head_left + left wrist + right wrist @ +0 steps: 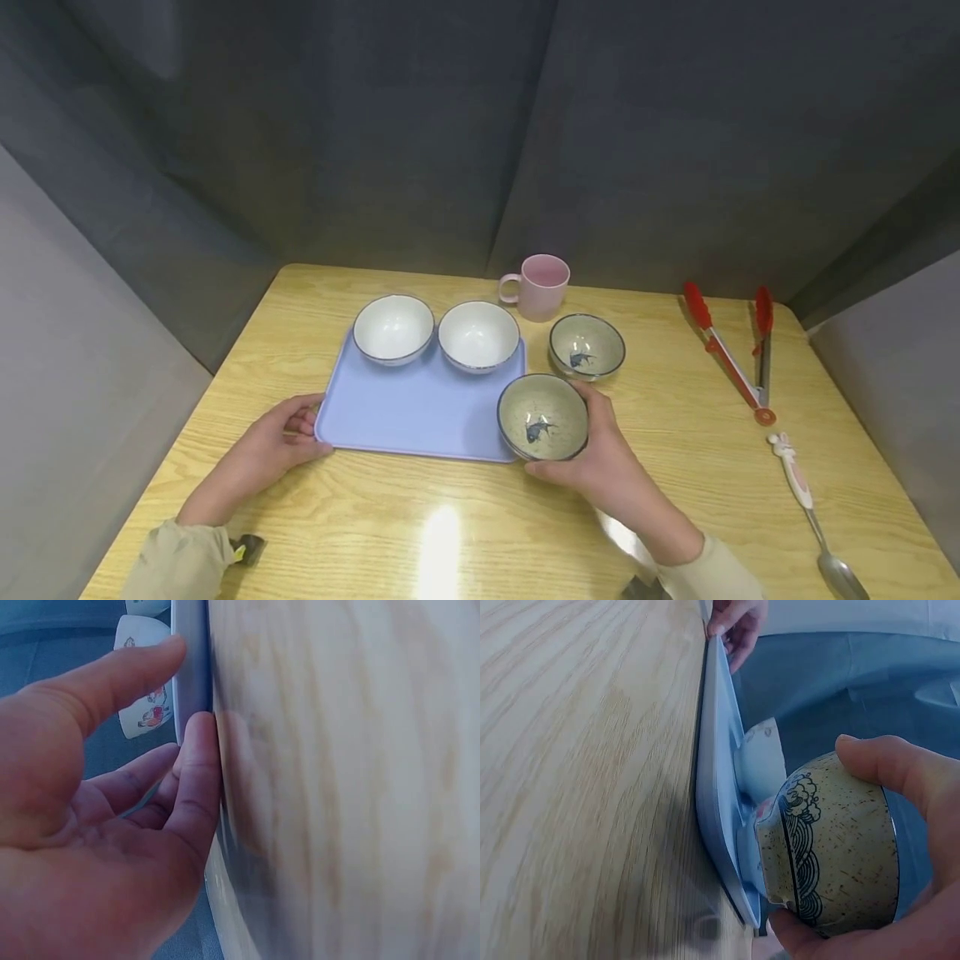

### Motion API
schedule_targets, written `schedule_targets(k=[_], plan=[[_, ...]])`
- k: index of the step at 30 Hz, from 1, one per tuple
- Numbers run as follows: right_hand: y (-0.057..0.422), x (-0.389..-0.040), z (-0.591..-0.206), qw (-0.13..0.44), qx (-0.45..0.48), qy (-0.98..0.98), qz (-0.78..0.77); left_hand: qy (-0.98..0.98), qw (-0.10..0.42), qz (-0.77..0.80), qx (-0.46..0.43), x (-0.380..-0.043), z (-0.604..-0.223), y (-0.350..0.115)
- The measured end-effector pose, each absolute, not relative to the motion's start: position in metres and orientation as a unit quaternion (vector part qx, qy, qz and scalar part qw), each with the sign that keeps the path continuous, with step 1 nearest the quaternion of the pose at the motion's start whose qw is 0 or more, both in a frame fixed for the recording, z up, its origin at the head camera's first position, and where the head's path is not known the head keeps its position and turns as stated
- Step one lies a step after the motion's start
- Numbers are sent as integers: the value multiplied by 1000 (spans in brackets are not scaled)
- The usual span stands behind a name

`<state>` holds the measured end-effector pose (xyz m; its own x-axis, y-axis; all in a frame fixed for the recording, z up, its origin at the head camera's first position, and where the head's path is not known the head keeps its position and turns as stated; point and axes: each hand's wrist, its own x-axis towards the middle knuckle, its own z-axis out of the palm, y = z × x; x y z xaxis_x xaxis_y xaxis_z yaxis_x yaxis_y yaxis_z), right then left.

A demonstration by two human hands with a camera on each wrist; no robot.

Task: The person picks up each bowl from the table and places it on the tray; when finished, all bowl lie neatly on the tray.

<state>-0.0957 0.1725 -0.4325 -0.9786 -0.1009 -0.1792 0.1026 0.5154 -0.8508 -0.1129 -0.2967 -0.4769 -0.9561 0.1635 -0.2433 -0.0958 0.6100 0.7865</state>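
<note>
A speckled fish-pattern bowl is over the right front corner of the blue tray, clamped between the thumb and fingers of the right hand, thumb on its near side, fingers round the far side, forearm slanting in from the lower right. The left hand spans the tray's left front corner, thumb along the near edge, bent fingers against the left edge. Two white bowls stand along the tray's back; a second fish-pattern bowl sits on the table nearby, before a pink mug.
</note>
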Motion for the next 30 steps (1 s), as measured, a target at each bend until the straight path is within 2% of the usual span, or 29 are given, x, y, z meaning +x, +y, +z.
schedule_targets(k=[12,30], plan=[[147,-105,-436,95,-20,849,-520,886,155,437,10,-114,-475,-297],[93,-109,-437,111,-55,842,-525,887,150,436,14,-113,-476,-297]])
